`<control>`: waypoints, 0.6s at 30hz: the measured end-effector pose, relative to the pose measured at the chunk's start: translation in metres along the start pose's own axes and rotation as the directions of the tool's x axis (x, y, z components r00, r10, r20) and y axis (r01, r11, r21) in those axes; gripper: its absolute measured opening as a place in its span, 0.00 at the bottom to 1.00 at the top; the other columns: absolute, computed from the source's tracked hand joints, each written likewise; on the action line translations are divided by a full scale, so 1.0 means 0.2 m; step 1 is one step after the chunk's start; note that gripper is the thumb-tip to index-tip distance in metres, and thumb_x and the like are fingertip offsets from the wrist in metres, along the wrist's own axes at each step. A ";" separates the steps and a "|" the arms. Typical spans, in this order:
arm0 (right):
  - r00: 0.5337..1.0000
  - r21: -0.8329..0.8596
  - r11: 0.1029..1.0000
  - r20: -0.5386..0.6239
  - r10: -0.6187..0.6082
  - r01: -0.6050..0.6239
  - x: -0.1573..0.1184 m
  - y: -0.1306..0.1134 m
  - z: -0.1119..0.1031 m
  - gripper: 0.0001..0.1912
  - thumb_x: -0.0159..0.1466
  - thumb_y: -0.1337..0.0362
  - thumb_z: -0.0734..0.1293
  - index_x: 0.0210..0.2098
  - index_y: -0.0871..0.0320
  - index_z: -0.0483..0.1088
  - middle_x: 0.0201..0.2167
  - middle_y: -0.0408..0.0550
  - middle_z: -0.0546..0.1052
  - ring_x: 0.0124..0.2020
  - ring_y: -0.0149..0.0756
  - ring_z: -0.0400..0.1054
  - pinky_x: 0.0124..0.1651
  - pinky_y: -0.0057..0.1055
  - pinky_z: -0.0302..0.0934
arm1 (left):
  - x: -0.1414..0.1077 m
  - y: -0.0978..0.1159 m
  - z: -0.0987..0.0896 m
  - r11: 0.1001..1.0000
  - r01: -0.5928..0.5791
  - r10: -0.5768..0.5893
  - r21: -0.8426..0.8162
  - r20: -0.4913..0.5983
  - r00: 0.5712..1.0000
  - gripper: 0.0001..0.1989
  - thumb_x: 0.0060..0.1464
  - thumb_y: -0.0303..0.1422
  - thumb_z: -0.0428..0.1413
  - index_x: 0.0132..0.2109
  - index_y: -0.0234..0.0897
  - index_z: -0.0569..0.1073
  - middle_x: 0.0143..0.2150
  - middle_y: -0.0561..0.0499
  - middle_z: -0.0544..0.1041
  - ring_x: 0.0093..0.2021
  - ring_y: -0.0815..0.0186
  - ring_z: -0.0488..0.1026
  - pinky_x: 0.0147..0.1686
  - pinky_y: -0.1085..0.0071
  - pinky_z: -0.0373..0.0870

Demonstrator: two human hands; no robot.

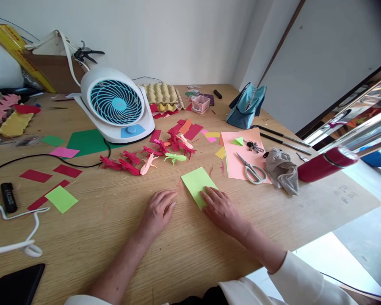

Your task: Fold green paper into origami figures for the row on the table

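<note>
A light green paper rectangle (195, 183) lies flat on the wooden table, turned at a slant. My right hand (221, 207) rests on its lower right part, fingers spread over the paper. To the left of the sheet, my left hand (158, 208) lies on the tabletop with loosely curled fingers, not touching the paper; nothing shows in it. Beyond the hands sit several folded red paper figures (130, 165), a green one (175, 158) and a pale pink one (148, 164). Scissors (254, 171) lie on pink sheets (233, 159) to the right.
A white and blue fan (117, 103) stands at the back left, its black cable running left. Another green paper (62, 199) lies left among red pieces. On the right are a grey cloth (282, 169), a red bottle (327, 164) and a blue bag (246, 108). Egg trays (161, 93) stand behind.
</note>
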State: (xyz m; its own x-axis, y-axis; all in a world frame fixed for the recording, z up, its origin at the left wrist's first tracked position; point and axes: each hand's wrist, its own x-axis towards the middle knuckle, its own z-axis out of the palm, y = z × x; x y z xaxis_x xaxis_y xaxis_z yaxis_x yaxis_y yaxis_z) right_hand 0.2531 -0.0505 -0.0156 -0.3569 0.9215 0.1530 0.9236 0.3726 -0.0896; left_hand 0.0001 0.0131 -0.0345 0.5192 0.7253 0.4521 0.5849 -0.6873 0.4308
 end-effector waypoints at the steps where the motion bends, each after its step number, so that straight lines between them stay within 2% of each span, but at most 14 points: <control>1: 0.999 -0.011 0.999 -0.002 -0.033 0.033 0.00 0.00 -0.01 0.22 0.66 0.69 0.63 0.60 0.62 0.64 0.58 0.63 0.70 0.56 0.52 0.66 0.52 0.45 0.65 | 0.00 0.00 0.00 1.000 0.000 0.000 0.001 -0.003 1.000 0.15 0.63 0.27 0.50 0.55 0.41 0.71 0.50 0.46 0.76 0.51 0.58 0.72 0.53 0.58 0.70; 4: 0.992 -0.006 0.992 -0.007 -0.123 0.123 0.02 0.01 -0.02 0.24 0.64 0.76 0.62 0.60 0.61 0.64 0.52 0.60 0.74 0.47 0.48 0.68 0.44 0.40 0.65 | -0.01 0.01 0.00 1.000 0.015 -0.015 0.001 -0.012 1.000 0.15 0.63 0.27 0.50 0.55 0.41 0.71 0.50 0.45 0.76 0.51 0.58 0.72 0.53 0.57 0.71; 7: 0.986 0.024 0.985 -0.006 -0.168 0.168 0.05 0.04 -0.05 0.23 0.64 0.77 0.61 0.58 0.60 0.66 0.41 0.55 0.77 0.38 0.43 0.68 0.37 0.37 0.61 | 0.01 0.03 0.00 0.999 0.035 -0.035 -0.005 -0.011 0.999 0.17 0.62 0.26 0.50 0.56 0.42 0.69 0.51 0.45 0.75 0.52 0.58 0.71 0.53 0.57 0.70; 10: 0.985 0.051 0.985 -0.056 -0.162 0.165 0.12 0.03 -0.14 0.15 0.67 0.75 0.58 0.49 0.60 0.71 0.31 0.51 0.75 0.31 0.39 0.66 0.35 0.36 0.57 | 0.06 0.06 -0.01 0.999 0.053 -0.053 0.003 -0.008 0.999 0.25 0.59 0.24 0.52 0.63 0.42 0.63 0.57 0.43 0.71 0.58 0.56 0.68 0.57 0.54 0.68; 12: 0.972 0.077 0.974 -0.123 -0.201 0.211 0.18 0.00 -0.20 0.12 0.70 0.72 0.57 0.43 0.59 0.72 0.31 0.50 0.75 0.32 0.38 0.66 0.36 0.35 0.56 | 0.10 0.09 -0.03 0.999 0.046 -0.046 0.004 -0.006 0.999 0.30 0.56 0.24 0.55 0.65 0.42 0.61 0.62 0.42 0.67 0.62 0.53 0.64 0.60 0.52 0.65; 13: 0.961 0.088 0.966 -0.158 -0.227 0.243 0.20 -0.02 -0.23 0.13 0.70 0.72 0.57 0.43 0.59 0.72 0.31 0.50 0.75 0.33 0.38 0.66 0.38 0.35 0.56 | 0.12 0.09 -0.04 0.999 0.027 -0.027 -0.016 -0.002 1.000 0.30 0.55 0.23 0.55 0.63 0.42 0.62 0.62 0.42 0.67 0.63 0.53 0.63 0.61 0.52 0.65; 15: 0.941 0.111 0.948 -0.195 -0.275 0.300 0.24 -0.06 -0.25 0.13 0.70 0.71 0.56 0.44 0.59 0.72 0.33 0.51 0.76 0.35 0.38 0.67 0.40 0.35 0.57 | 0.12 0.09 -0.05 0.998 0.012 -0.016 -0.060 -0.064 0.998 0.21 0.54 0.21 0.55 0.54 0.42 0.70 0.59 0.44 0.70 0.61 0.55 0.65 0.60 0.54 0.66; 18: 0.934 0.194 0.932 -0.248 -0.255 0.306 0.25 -0.08 -0.18 0.12 0.69 0.71 0.58 0.44 0.58 0.72 0.37 0.52 0.77 0.37 0.39 0.68 0.42 0.35 0.60 | 0.09 0.07 -0.07 0.998 0.031 -0.038 -0.049 -0.146 0.989 0.12 0.54 0.20 0.53 0.42 0.41 0.72 0.51 0.46 0.74 0.55 0.57 0.69 0.55 0.56 0.70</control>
State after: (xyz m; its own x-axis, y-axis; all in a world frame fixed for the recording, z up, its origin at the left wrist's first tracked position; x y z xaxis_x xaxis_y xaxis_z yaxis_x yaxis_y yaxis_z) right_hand 0.2244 -0.0136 0.0283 -0.5347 0.7388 0.4102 0.7242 0.6507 -0.2281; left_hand 0.0098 0.0164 -0.0090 0.4000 0.7371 0.5448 0.5693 -0.6656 0.4825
